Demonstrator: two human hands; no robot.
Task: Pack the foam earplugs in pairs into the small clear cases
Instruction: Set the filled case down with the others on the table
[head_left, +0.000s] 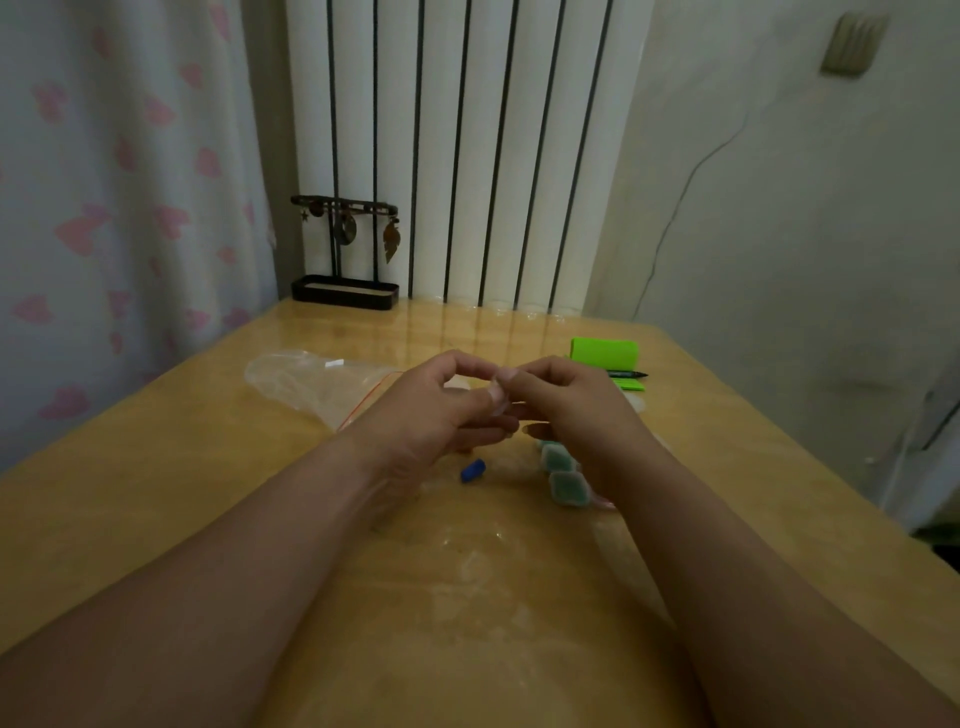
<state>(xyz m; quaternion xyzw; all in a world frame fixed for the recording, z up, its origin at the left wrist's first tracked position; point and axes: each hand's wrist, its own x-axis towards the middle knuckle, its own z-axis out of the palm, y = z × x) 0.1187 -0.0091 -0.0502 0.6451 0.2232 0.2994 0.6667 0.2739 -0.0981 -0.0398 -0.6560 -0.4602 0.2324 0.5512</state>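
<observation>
The left hand (441, 410) and the right hand (563, 408) both pinch what looks like a small clear case (497, 401) above the table (156, 493); slick hard plastic like that could slip if squeezed unevenly. A stubby blue foam earplug (472, 470) lies loose beneath, light enough to roll away, near filled cases (569, 486) showing green.

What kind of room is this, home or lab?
Likely a home room, perhaps a bedroom: a patterned curtain, a white radiator and a jewellery stand at the back of a wooden table.
</observation>
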